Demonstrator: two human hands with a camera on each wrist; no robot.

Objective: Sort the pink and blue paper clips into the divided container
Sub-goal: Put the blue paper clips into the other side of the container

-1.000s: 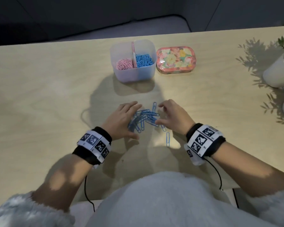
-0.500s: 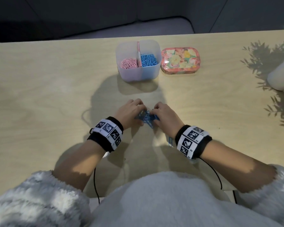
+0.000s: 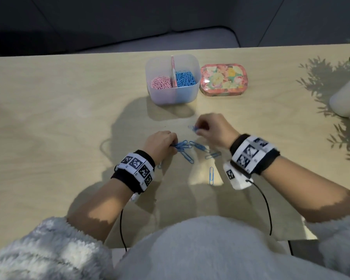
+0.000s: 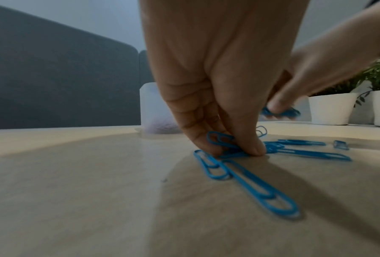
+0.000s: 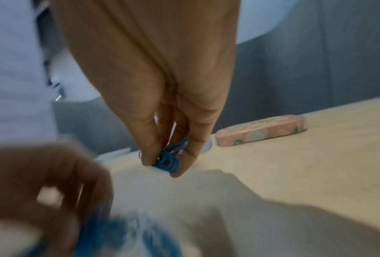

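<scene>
Most of the sorting is looking done in the head view: the container [image 3: 173, 98] at the far middle of the table [image 3: 49, 118] is holding a pink pile [image 3: 161, 82] in its left half & a blue pile [image 3: 185, 78] in its right half, w/ a divider between. No pink clips are showing on the table; only a few loose blue clips [image 3: 198, 147] are lying near the person, incl. one stray [image 3: 211, 175] closer in. Right hand [image 3: 212, 128] is hovering above the table, pinching a small blue bunch [image 3: 194, 128], prob. heading for the blue side. Left hand [image 3: 160, 143] is pressing down on the remaining cluster.

Left wrist view: thumb and fingertips [image 4: 252, 149] are closing on several blue clips [image 4: 222, 140] lying on the table, not lifted yet; others are lying beside.

Right wrist view, blurry: thumb & fingers [image 5: 150, 156] are gripping the bunch [image 5: 170, 160] off the surface; floral tin [image 5: 261, 129] is sitting beyond.

Judging by this, approx. two handfuls plus strays are left.
</scene>
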